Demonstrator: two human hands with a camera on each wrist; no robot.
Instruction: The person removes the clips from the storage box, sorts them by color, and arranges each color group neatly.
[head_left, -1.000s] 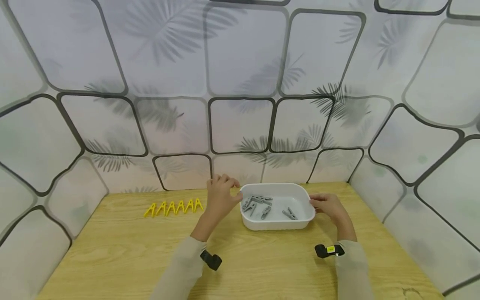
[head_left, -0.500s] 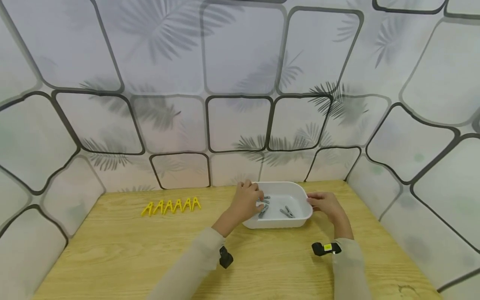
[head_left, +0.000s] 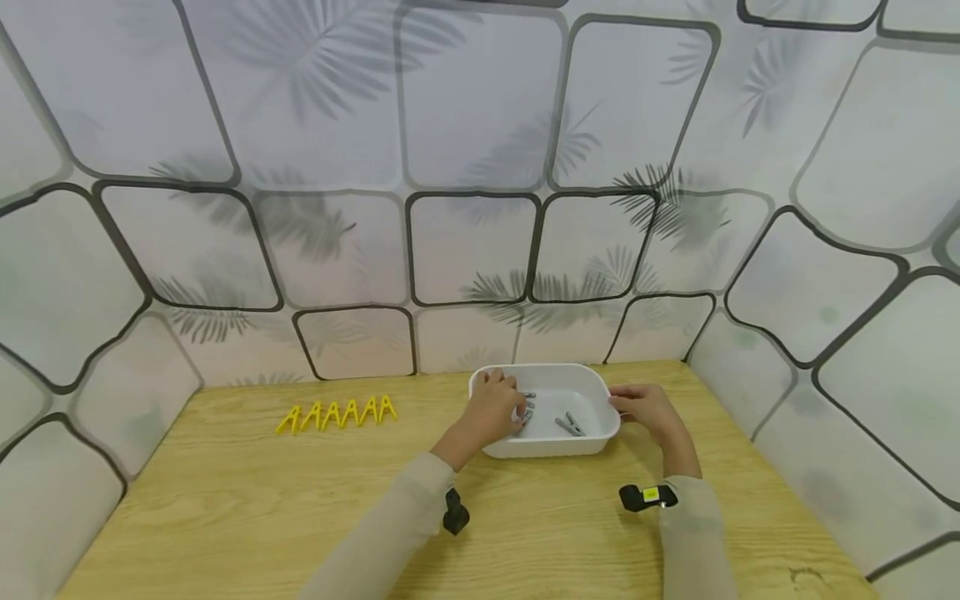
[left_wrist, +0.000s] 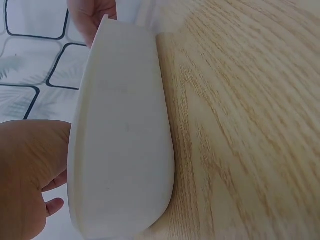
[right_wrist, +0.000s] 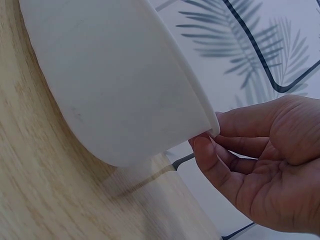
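A white plastic basin [head_left: 551, 447] stands on the wooden table with several grey clothespins [head_left: 570, 425] lying inside. My left hand [head_left: 491, 410] reaches down into its left part, fingers bent among the pins. Its fingertips are hidden from the head camera, and the basin wall covers them in the left wrist view, so whether a pin is pinched does not show. At the opposite end, my right hand [right_wrist: 265, 160] pinches the basin's rim between thumb and fingers. Several yellow clothespins [head_left: 337, 414] stand upright in a row on the table, left of the basin.
The wooden table [head_left: 247, 500] runs back to a patterned curtain or wall [head_left: 472, 250], which also encloses both sides. Each wrist wears a small black camera, such as the one on the right wrist [head_left: 647, 497].
My left hand has moved rightward from the basin's left rim and down into it, then stayed there. The right hand keeps its hold on the rim.
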